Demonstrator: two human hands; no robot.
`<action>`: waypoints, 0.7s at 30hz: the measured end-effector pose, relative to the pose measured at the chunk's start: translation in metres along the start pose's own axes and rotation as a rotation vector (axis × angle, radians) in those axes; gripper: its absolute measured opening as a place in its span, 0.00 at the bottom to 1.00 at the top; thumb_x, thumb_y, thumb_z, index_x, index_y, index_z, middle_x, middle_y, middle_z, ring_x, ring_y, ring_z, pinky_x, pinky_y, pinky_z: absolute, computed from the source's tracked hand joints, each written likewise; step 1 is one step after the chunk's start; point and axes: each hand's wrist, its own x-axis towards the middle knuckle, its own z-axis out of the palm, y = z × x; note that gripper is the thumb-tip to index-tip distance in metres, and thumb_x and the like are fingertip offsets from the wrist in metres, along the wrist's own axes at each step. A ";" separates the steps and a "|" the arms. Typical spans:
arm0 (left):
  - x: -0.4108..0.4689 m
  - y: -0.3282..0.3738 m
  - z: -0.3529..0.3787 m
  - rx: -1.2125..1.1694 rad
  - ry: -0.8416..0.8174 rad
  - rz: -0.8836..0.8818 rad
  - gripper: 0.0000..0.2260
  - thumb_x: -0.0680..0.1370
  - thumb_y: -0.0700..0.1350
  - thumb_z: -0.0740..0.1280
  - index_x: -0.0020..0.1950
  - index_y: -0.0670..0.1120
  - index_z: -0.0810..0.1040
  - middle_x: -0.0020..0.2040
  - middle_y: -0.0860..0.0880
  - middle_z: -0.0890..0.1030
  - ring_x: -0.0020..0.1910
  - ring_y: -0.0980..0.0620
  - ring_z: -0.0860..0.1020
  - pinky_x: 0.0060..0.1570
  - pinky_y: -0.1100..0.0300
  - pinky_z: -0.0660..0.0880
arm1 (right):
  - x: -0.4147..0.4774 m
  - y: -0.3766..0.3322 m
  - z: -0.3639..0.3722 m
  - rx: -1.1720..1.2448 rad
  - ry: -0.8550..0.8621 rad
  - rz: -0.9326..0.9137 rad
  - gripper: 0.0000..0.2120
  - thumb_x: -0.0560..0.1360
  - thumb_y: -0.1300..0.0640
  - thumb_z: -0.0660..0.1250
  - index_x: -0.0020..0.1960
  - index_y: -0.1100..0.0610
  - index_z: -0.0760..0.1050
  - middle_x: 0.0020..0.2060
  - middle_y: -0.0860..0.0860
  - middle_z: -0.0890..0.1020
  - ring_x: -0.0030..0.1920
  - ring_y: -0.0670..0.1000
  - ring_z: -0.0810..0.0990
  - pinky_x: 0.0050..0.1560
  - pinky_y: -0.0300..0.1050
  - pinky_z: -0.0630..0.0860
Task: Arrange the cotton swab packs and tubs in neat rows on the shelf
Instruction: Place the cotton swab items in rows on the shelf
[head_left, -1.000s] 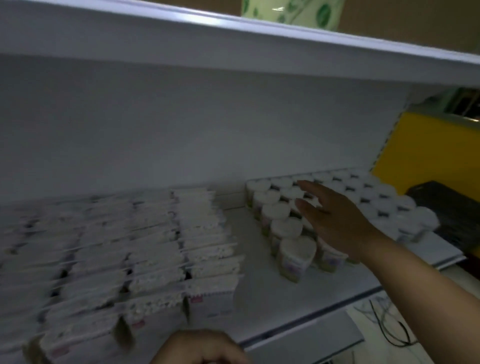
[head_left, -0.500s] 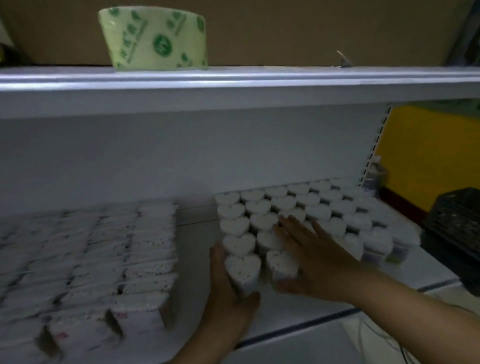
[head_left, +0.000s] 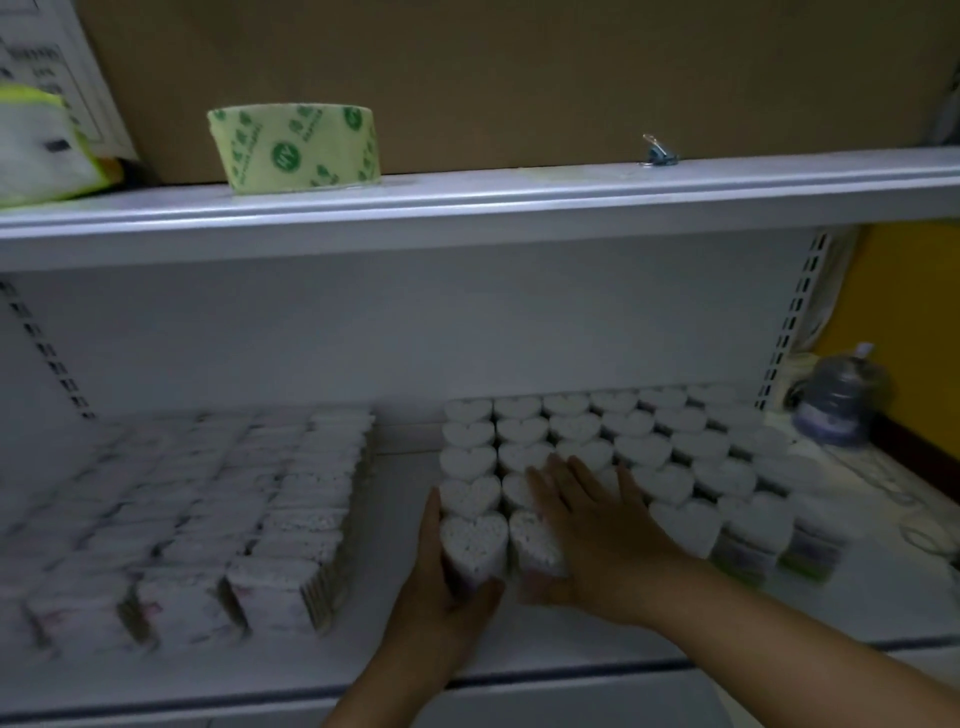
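- Carrying all the stock on the white lower shelf (head_left: 395, 493), beneath an upper board bearing a tape roll (head_left: 293, 148).
- Filling the left half with flat packs (head_left: 249, 519), standing in tight rows, blurred, well apart from the other block.
- Filling the right half with heart-shaped tubs (head_left: 675, 457), running in rows back to the wall, with the front right ones seemingly sitting slightly out of line.
- Lying flat across the tub tops near the front with the right hand (head_left: 597, 525), fingers straight and spread, grasping nothing.
- Pressing the left hand (head_left: 441, 597) against the left side of the front corner tub (head_left: 475, 540), fingers straight along it, thumb crossing its front, released rather than clenched.
- Probably risking a tipped or popped-up tub by squeezing the block too hard from side and top.
- Probably risking a front tub going over the shelf edge by dragging the rows forward.
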 end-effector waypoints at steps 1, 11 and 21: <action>0.001 -0.001 0.001 -0.003 0.006 -0.008 0.44 0.65 0.40 0.75 0.70 0.56 0.51 0.67 0.67 0.58 0.60 0.81 0.61 0.51 0.86 0.59 | -0.003 0.001 -0.003 0.012 0.000 -0.005 0.53 0.66 0.25 0.53 0.74 0.51 0.28 0.75 0.53 0.32 0.75 0.54 0.32 0.72 0.65 0.36; 0.001 -0.005 -0.003 -0.107 -0.067 0.018 0.52 0.53 0.60 0.80 0.68 0.68 0.51 0.64 0.76 0.67 0.64 0.74 0.67 0.57 0.77 0.67 | -0.042 0.071 0.006 0.020 0.033 0.127 0.64 0.47 0.19 0.37 0.74 0.52 0.27 0.75 0.51 0.32 0.75 0.52 0.32 0.72 0.62 0.34; 0.005 -0.011 0.007 -0.056 0.012 0.115 0.53 0.52 0.62 0.79 0.70 0.72 0.53 0.66 0.68 0.70 0.60 0.76 0.68 0.57 0.80 0.65 | -0.033 0.068 0.023 0.024 0.109 0.120 0.56 0.61 0.20 0.45 0.76 0.53 0.34 0.76 0.53 0.36 0.76 0.54 0.35 0.72 0.63 0.35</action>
